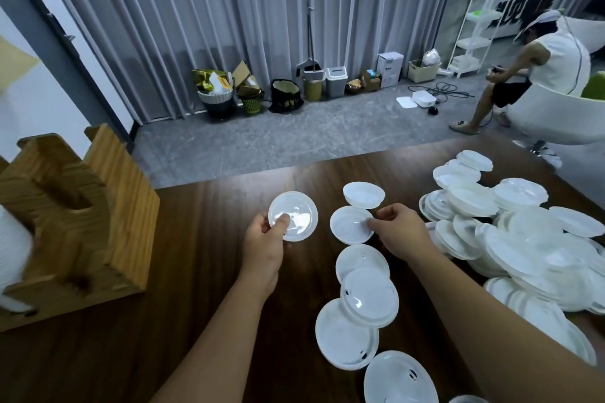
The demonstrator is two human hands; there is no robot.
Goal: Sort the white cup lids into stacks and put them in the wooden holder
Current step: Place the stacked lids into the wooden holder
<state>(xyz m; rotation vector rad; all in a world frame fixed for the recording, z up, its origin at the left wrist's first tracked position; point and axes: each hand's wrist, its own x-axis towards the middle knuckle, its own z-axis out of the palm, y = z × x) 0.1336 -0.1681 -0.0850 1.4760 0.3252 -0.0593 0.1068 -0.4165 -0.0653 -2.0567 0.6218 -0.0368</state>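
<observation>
Left fingers: thumb (281, 223) and fingers of the left hand (265, 244) pinch the near rim of one lid (293, 215), held tilted above the tabletop (196, 271).
Right fingers: those of the right hand (401, 231) pinch the right edge of a second lid (351, 224).
Lid look: round, thin, translucent white (raised rim, glossy centre).
Other lids: a loose row (366, 291) beside the right forearm; a big heap (523, 239) at right.
Wooden holder (75, 216): far left, white stacked lids (13, 252) in its near side.
</observation>
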